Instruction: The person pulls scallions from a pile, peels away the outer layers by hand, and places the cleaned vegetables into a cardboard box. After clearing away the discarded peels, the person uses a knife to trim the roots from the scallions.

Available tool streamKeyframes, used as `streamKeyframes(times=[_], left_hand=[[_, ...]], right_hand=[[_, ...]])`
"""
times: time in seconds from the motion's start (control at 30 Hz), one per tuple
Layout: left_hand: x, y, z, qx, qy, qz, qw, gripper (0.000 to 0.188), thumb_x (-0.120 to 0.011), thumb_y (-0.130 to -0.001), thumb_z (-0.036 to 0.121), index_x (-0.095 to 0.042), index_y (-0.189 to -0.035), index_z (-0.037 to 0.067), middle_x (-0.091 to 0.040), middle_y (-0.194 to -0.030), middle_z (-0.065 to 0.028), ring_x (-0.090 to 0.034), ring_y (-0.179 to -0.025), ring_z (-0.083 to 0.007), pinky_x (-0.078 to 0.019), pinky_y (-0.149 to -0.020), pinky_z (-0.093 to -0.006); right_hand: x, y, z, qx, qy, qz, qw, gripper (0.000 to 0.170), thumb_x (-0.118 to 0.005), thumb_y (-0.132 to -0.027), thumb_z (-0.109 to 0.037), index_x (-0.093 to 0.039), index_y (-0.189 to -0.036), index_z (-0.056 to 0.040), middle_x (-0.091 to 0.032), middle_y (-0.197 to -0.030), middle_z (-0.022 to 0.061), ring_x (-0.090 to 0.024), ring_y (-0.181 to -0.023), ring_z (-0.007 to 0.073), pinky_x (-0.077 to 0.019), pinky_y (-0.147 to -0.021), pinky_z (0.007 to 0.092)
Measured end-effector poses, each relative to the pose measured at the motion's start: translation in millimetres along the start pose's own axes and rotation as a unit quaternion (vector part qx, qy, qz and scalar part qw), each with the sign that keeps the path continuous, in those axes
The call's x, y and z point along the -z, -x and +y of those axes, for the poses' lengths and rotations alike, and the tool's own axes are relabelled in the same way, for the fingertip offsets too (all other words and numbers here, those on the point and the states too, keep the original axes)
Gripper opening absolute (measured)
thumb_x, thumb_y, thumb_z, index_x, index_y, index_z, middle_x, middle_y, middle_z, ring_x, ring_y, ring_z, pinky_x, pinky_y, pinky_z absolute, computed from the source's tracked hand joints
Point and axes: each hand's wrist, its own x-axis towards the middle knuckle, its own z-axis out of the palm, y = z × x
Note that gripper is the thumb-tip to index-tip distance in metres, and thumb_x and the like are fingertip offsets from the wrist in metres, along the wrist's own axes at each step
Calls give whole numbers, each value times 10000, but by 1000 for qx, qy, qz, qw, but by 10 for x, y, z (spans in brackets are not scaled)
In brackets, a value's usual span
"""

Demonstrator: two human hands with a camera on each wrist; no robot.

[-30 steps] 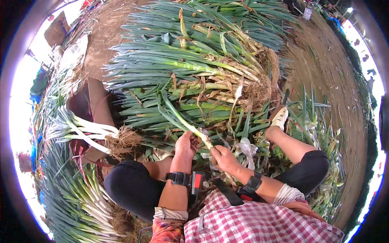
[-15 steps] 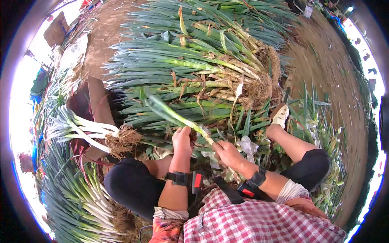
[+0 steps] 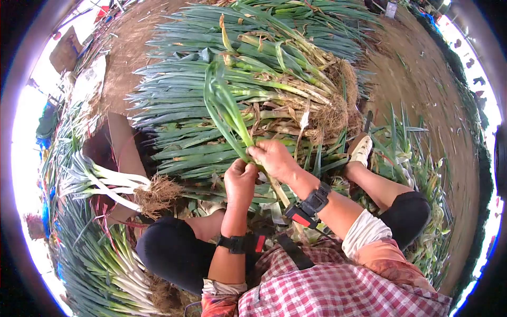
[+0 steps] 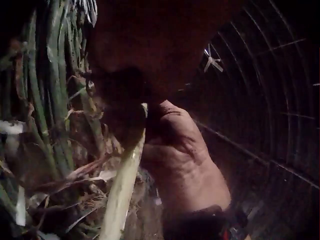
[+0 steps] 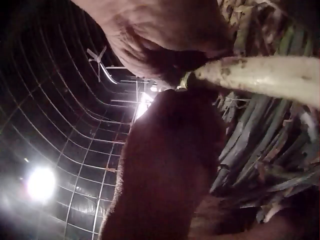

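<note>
A single green onion [image 3: 230, 108] slants across the lap in the head view, its leaves pointing up and its pale stalk [image 3: 279, 191] running down to the right. The left hand [image 3: 241, 182] grips it from the left, fingers curled round the stem. Just above, the right hand [image 3: 274, 160] pinches the stem where the green leaves begin, close against the left hand. In the left wrist view the pale stalk [image 4: 121, 200] hangs below the hands; in the right wrist view the stalk [image 5: 265, 77] extends right from them.
A large heap of green onions [image 3: 185, 100] with brown roots lies ahead. Cleaned onions [image 3: 113, 182] rest at the left on a brown support, above another pile [image 3: 127, 259]. Loose leaves [image 3: 422, 206] lie beyond the right leg. Bare ground [image 3: 428, 95] extends right.
The right hand has moved up the stalk to beside the left hand. The onion's leaves have swung more upright, and the view has shifted slightly.
</note>
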Motion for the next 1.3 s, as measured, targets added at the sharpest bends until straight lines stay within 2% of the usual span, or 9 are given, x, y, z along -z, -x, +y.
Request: streamKeyframes(times=[0.2,0.4,0.57,0.73,0.8,0.93,1.0,1.13,1.3], left_hand=[[-27,147,-135,48,-26,-8,998,109,-485,-741,76,-535,-703,-13,-499,-534,-23,-445,-433,-61,-355,-397,-229],[52,165,-833,110,-92,-69,987,197,-513,-731,143,-586,-771,-36,-559,-565,-90,-527,-460,-158,-406,-435,-284],[192,194,-944,113,-391,-49,912,395,-580,-683,279,-592,-871,-68,-582,-805,-271,-566,-832,-392,-442,-724,-404],[425,200,-1401,124,-457,-39,880,300,-546,-695,223,-615,-845,-28,-591,-837,-249,-566,-842,-382,-443,-728,-412],[734,96,-2061,130,-625,-160,753,288,-529,-737,218,-614,-860,-29,-603,-852,-228,-568,-858,-384,-454,-755,-418],[475,163,-1380,106,-571,-192,791,315,-521,-747,219,-591,-925,-31,-601,-897,-216,-564,-886,-368,-447,-786,-410],[147,193,-1114,-128,-643,-12,755,339,-527,-761,217,-557,-1003,-20,-550,-1042,-213,-526,-962,-355,-427,-826,-399],[-349,289,199,-101,-231,-161,954,456,-551,-806,138,-406,-1206,-26,-405,-1235,-211,-448,-1096,-291,-372,-905,-340],[-734,440,287,-90,112,-217,966,410,-474,-873,115,-337,-1244,10,-493,-1077,-126,-500,-976,-168,-435,-798,-287]], right_hand=[[454,-274,-131,-81,-380,105,915,251,-499,-859,-211,-556,-885,32,-607,-807,104,-607,-720,192,-520,-658,308],[1285,-214,-237,2,-429,178,886,239,-458,-879,-204,-506,-907,28,-583,-740,110,-589,-625,190,-517,-566,294],[2162,-206,-250,91,-422,289,854,230,-487,-866,-174,-491,-913,51,-554,-774,130,-583,-659,243,-527,-635,346],[2889,52,-375,163,-401,333,838,227,-511,-851,-166,-495,-913,52,-532,-793,112,-554,-656,213,-502,-602,335],[3445,48,-482,182,-519,364,752,212,-467,-879,-195,-495,-904,14,-518,-761,75,-529,-620,182,-489,-582,304],[3732,319,-665,163,-397,309,849,241,-461,-883,-212,-509,-930,20,-539,-759,68,-537,-639,163,-476,-571,289],[3383,311,-614,146,-375,323,857,257,-506,-848,-230,-551,-907,16,-561,-766,75,-538,-622,147,-466,-566,264],[2444,161,-634,85,-362,260,891,221,-535,-811,-231,-568,-803,-12,-528,-621,61,-508,-507,145,-420,-453,267],[1465,-129,-788,64,-349,124,927,274,-501,-842,-263,-551,-834,7,-579,-703,85,-554,-594,135,-447,-498,254]])
